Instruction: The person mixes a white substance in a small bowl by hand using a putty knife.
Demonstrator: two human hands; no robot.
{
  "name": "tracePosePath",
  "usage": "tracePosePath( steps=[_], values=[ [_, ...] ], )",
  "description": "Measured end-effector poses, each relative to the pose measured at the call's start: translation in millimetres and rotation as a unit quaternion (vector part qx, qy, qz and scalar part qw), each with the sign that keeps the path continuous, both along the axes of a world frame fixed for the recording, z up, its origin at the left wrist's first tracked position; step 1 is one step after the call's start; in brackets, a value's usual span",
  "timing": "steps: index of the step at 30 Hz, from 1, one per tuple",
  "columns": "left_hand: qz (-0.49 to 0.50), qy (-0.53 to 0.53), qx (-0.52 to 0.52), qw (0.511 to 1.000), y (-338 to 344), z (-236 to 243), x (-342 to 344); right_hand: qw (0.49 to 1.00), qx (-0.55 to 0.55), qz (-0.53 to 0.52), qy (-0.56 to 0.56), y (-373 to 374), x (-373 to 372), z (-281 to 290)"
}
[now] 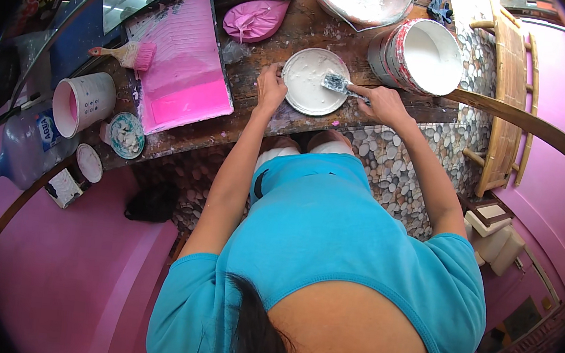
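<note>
My right hand (380, 105) is closed round the handle of a putty knife (336, 83), its blade smeared with white and grey. The blade rests over a round white lid (303, 102) coated with thick white paste, which lies on the wooden table. At the lid's left rim my left hand (272, 88) grips the edge, thumb and fingers bent against it. Just beyond my right hand stands a paint-stained bucket (431, 58) of white paint or paste. Part of the putty knife's handle is hidden by my fingers.
Left on the table (289, 37) lies a pink paint tray (190, 110), with a paintbrush (131, 55), a white tub (84, 104) and a small paste container (126, 135) beside it. Behind are a tied pink bag (255, 21) and a basin (352, 21). A bamboo bench (505, 103) stands right.
</note>
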State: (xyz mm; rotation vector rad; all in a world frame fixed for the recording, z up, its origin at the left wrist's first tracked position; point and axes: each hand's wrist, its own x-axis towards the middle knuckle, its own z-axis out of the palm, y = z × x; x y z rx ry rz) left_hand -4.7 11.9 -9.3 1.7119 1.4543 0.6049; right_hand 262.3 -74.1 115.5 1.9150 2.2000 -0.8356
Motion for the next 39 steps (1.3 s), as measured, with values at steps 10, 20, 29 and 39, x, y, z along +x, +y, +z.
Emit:
tracePosePath(
  steps=[10,20,29,39],
  values=[
    [-0.019,0.026,0.022,0.999,-4,-15,-12,0.985,0.034,-0.168,0.009,-30,-8,14],
    [-0.001,-0.146,-0.115,0.983,-14,-15,-22,0.971,0.072,-0.229,0.002,-27,-27,-5],
    [-0.016,-0.180,-0.120,0.976,-14,-21,-23,0.969,0.090,-0.228,0.044,1,-37,-11],
    [-0.006,-0.230,-0.138,0.963,-14,-20,-22,0.976,0.064,-0.208,-0.013,0,-21,-8]
  ],
)
